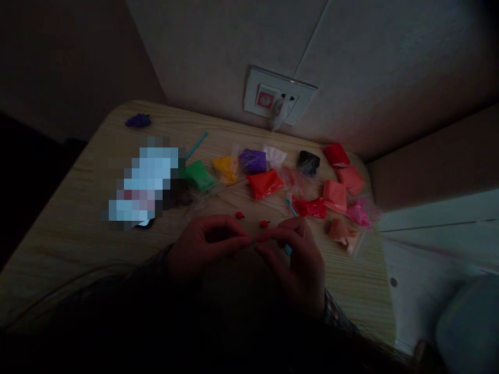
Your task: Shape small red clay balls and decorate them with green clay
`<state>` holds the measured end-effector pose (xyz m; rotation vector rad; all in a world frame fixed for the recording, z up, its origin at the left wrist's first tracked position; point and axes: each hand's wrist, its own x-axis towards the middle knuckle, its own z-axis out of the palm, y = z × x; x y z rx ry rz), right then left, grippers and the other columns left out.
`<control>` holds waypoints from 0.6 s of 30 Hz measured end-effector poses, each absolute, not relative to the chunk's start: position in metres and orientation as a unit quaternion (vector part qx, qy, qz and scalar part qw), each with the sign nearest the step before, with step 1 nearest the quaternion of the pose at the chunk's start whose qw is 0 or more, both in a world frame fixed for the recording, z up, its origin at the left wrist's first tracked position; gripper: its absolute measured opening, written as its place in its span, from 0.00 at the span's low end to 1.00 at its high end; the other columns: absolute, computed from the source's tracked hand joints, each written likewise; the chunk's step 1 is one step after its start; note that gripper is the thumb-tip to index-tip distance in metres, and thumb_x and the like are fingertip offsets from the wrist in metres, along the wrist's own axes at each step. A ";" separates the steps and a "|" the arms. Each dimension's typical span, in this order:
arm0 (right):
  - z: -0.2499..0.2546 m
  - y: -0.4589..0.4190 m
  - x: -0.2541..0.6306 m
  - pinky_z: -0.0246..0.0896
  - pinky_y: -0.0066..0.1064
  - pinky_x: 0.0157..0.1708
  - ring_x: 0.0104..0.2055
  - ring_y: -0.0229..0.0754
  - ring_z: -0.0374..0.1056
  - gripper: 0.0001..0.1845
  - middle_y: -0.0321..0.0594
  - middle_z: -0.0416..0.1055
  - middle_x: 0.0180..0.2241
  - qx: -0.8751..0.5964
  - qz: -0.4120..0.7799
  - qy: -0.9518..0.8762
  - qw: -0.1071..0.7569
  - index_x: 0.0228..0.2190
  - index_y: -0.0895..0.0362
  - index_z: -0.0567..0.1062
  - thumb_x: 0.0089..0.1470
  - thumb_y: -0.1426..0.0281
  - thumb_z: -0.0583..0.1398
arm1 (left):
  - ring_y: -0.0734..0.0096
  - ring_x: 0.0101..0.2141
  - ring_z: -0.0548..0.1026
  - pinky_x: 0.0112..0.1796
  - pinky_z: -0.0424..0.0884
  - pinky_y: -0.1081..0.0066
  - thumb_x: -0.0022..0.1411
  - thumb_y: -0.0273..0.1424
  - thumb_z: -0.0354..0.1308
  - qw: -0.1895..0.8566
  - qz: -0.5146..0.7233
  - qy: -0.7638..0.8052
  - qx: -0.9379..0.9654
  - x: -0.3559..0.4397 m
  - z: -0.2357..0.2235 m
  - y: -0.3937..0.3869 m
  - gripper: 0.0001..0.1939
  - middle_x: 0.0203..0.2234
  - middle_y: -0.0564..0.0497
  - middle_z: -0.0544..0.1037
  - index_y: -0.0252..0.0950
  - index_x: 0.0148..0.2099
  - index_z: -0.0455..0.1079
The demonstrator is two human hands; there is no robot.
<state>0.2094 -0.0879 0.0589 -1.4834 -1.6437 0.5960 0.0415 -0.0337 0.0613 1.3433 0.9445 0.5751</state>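
Over the front of the table, my left hand (210, 241) pinches a tiny greenish piece (253, 242) between thumb and forefinger. My right hand (294, 254) faces it, its thumb and forefinger bent close around the same spot; whether they grip the piece is too dark to tell. A blue strip (287, 250) shows by the right palm, and I cannot tell if it is held. Just beyond the fingertips lie two small red balls with dark stems, a left one (239, 215) and a right one (265, 224).
Soft coloured packets, among them green (199, 175), purple (252, 161), red (265, 184) and black (308, 163), spread across the table's back and right. A phone (145, 224), mostly blurred out, lies left. Behind are a dark purple lump (138, 120), a blue stick (197, 145) and a wall socket (279, 96).
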 end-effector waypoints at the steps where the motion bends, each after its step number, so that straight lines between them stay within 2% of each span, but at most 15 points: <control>1: 0.059 -0.089 0.209 0.58 0.32 0.29 0.32 0.39 0.60 0.02 0.35 0.60 0.29 -0.592 0.214 -0.662 0.408 0.31 0.52 0.74 0.53 0.70 0.61 | 0.75 0.19 0.73 0.20 0.69 0.77 0.56 0.32 0.57 0.649 0.248 0.417 0.585 0.041 0.061 -0.034 0.07 0.17 0.55 0.74 0.35 0.27 0.69; 6: 0.061 -0.093 0.208 0.58 0.35 0.31 0.33 0.39 0.60 0.03 0.35 0.61 0.29 -0.592 0.116 -0.690 0.400 0.32 0.51 0.74 0.53 0.71 0.62 | 0.75 0.18 0.72 0.20 0.67 0.76 0.55 0.31 0.57 0.689 0.246 0.418 0.538 0.043 0.058 -0.036 0.07 0.15 0.56 0.72 0.36 0.26 0.67; 12: 0.060 -0.095 0.208 0.57 0.34 0.30 0.32 0.38 0.60 0.05 0.35 0.59 0.29 -0.585 0.095 -0.696 0.404 0.32 0.51 0.74 0.52 0.74 0.62 | 0.76 0.17 0.70 0.18 0.65 0.76 0.53 0.34 0.59 0.723 0.254 0.401 0.502 0.046 0.053 -0.037 0.10 0.17 0.55 0.73 0.36 0.24 0.66; 18: 0.057 -0.095 0.210 0.55 0.32 0.29 0.32 0.37 0.60 0.10 0.34 0.58 0.29 -0.572 0.083 -0.703 0.415 0.34 0.52 0.74 0.49 0.77 0.64 | 0.77 0.18 0.67 0.20 0.63 0.76 0.51 0.33 0.61 0.761 0.240 0.405 0.447 0.048 0.056 -0.039 0.09 0.16 0.57 0.70 0.35 0.25 0.67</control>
